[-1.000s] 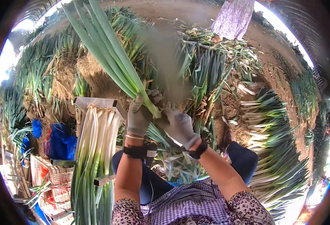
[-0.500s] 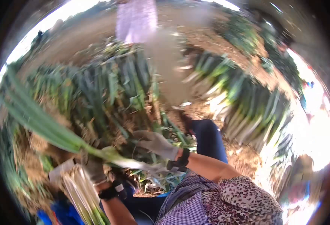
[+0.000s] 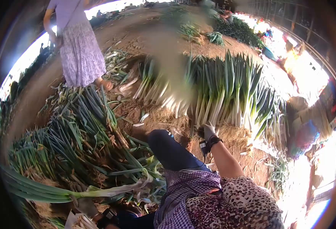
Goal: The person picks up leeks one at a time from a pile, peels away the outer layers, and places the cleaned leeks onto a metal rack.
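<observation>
My left hand [image 3: 87, 207], in a grey glove, is closed around a leek [image 3: 110, 191] at the lower left. The leek lies almost level, its long green leaves pointing left and its pale end right. Just below this hand is a flat pale object [image 3: 73, 219] I cannot make out, and beside it are white leek stalks [image 3: 84, 223]. My right hand [image 3: 210, 131], gloved and strapped at the wrist, is stretched out to the root ends of a row of leeks [image 3: 229, 91]. Its fingers look extended with no leek lifted in them; the fingertips are partly hidden.
A pile of leeks [image 3: 72, 129] lies to the left. My bent knee [image 3: 168, 147] stands between the two piles. A person in a pale skirt [image 3: 82, 53] stands behind the left pile. Cut scraps [image 3: 139, 124] lie on the soil, and bundled bags [image 3: 309, 133] sit at the right.
The view has swung right. My right hand has gone from near the held leek to the right-hand row. My left hand still holds its leek, now lower in view.
</observation>
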Demonstrator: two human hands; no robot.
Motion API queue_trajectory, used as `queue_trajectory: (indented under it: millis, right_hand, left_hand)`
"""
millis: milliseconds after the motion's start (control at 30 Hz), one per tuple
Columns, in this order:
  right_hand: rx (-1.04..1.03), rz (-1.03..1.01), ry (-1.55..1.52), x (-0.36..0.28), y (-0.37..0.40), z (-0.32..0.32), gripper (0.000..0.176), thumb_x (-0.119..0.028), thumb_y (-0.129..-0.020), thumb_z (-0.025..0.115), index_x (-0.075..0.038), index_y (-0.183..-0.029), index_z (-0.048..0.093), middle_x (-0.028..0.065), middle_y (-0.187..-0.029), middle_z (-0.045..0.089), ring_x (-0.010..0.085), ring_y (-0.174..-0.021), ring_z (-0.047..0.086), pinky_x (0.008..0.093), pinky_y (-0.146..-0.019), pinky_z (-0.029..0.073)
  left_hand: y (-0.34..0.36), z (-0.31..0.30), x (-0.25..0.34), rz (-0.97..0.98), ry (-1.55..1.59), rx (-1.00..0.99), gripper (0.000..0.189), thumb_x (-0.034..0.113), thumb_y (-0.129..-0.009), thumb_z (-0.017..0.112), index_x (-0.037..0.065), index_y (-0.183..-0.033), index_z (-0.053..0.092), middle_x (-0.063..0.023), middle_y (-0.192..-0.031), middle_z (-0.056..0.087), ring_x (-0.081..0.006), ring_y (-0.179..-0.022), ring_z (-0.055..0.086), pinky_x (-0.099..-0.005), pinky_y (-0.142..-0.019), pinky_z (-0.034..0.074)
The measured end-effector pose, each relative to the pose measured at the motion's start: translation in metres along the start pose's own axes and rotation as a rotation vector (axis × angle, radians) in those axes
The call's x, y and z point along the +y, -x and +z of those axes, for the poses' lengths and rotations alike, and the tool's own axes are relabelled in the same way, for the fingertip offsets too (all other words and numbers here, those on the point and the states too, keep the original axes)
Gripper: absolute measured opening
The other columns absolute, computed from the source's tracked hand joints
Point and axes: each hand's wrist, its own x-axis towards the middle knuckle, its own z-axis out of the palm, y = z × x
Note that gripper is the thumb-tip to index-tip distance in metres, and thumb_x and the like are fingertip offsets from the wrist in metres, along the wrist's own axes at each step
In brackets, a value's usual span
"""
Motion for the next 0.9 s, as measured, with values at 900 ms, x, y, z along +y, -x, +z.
queue_trajectory:
  millis: [900]
  right_hand:
    - [0.411,0.033,0.471,-0.044,-0.088,-0.111,0.019,-0.019,-0.088,0.057,-0.009,-0.104,0.059,0.0107,-0.077,0.066,0.0247,-0.067,0.066,0.0339,-0.054,0.048]
  left_hand:
    - [-0.026,-0.073,-0.004,0.154,-0.566,-0.116,0.052,0.029,-0.100,0.046,-0.005,-0.139,0.040,-0.0216,-0.133,0.051,-0.0292,-0.116,0.053,-0.0409,-0.101,0.041]
